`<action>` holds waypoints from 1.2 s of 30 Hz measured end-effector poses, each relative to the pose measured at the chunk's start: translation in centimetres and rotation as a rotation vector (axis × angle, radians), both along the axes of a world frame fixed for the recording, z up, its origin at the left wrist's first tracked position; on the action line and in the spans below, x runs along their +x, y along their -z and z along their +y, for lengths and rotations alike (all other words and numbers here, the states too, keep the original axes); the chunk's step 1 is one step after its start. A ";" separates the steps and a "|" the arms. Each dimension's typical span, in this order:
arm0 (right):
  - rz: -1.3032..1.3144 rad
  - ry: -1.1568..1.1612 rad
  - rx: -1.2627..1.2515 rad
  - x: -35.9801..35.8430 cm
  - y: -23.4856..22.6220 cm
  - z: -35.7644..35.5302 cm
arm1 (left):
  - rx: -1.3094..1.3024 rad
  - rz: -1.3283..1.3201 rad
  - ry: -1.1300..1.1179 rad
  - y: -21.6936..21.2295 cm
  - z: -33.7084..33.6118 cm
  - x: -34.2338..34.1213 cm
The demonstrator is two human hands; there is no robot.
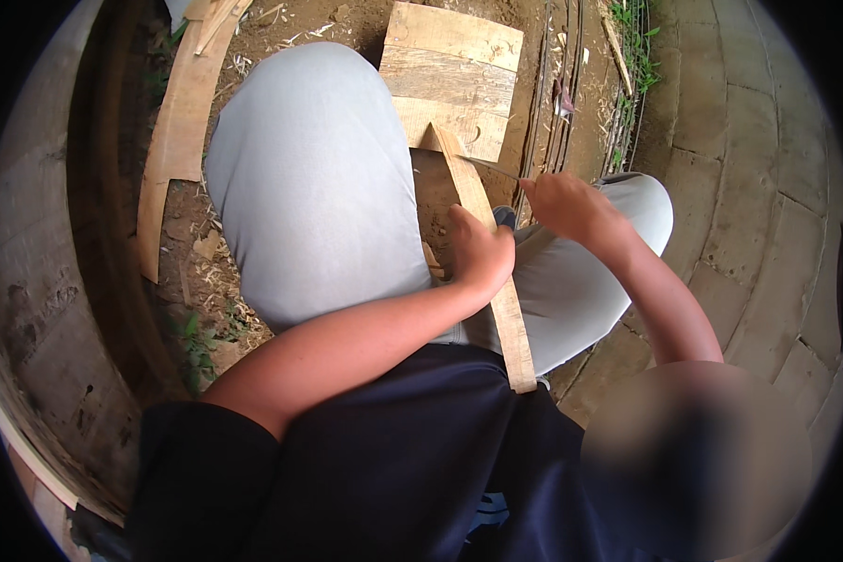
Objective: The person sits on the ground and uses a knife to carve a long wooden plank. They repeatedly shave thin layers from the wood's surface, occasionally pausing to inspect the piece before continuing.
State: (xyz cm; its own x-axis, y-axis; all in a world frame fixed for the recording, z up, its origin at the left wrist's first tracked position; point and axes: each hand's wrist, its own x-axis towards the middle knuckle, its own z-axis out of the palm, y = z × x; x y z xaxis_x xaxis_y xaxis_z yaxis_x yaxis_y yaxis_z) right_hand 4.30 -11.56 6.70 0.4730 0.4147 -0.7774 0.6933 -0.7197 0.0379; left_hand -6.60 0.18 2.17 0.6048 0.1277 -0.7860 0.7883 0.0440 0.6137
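Left hand (pixel 482 251) wrapped around wood strip (pixel 474 192); right hand (pixel 569 206) fisted on knife (pixel 493 169). Strip looks light, stiff, likely splintery; best held mid-length, away from knife.

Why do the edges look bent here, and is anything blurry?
Head view: a wide fisheye lens, so the grey-brown rectangular paving slabs bend toward the dark rim; head view: a round smeared patch hides detail at lower right, while the left hand, right hand and long, flat, pale wooden strip look fairly clear.
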 end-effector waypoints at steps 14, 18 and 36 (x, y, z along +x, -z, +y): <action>-0.076 0.302 -0.093 -2.6 4.0 2.2 | 0.092 -0.049 0.008 0.8 -0.6 -0.4; -0.075 0.244 -0.040 0.3 8.2 3.5 | 0.080 -0.042 0.012 0.2 -0.5 -0.2; 0.035 0.222 -0.242 1.2 -1.6 3.7 | 0.003 0.057 0.053 -1.0 0.2 0.1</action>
State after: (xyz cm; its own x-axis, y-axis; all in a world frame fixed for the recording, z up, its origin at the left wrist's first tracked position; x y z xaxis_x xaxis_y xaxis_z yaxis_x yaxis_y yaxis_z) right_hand 5.54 -7.88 8.31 0.5022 0.1052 -0.8584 0.5242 -0.8264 0.2054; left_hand -6.50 0.41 3.13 0.5648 0.0993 -0.8193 0.8234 -0.0004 0.5675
